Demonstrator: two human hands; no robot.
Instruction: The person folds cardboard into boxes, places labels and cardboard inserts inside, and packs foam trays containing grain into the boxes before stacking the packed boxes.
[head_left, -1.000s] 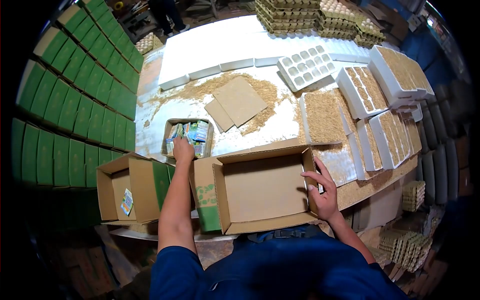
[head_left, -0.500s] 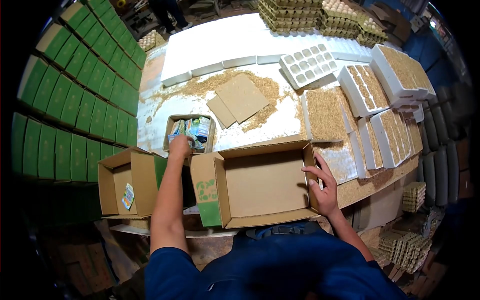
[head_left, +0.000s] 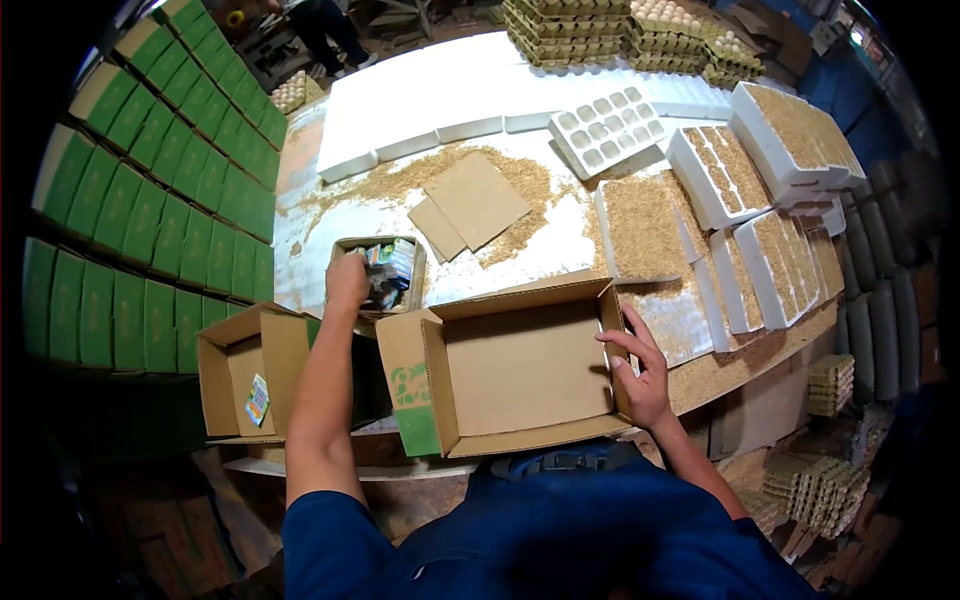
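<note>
My left hand (head_left: 348,281) reaches into a small box (head_left: 420,290) of coloured packets (head_left: 396,262); its fingertips are down among the packets, and what they hold, if anything, is hidden. An open, empty cardboard box (head_left: 530,365) with a green print on its flap lies in front of me. My right hand (head_left: 642,372) rests at that box's right wall, fingers apart, the fingertips over the rim. To the left stands a second open cardboard box (head_left: 275,365) with one printed card (head_left: 257,399) inside.
Green boxes (head_left: 140,215) are stacked at the left. Cardboard pieces (head_left: 478,200) lie on husks mid-table. A white tray (head_left: 607,130) sits behind, with husk-filled white trays (head_left: 645,230) at the right and egg trays (head_left: 570,35) at the back. A person (head_left: 325,30) stands far back.
My left hand has shifted slightly left and up within the packet box. The view has moved a little. My right hand stays on the box's right wall.
</note>
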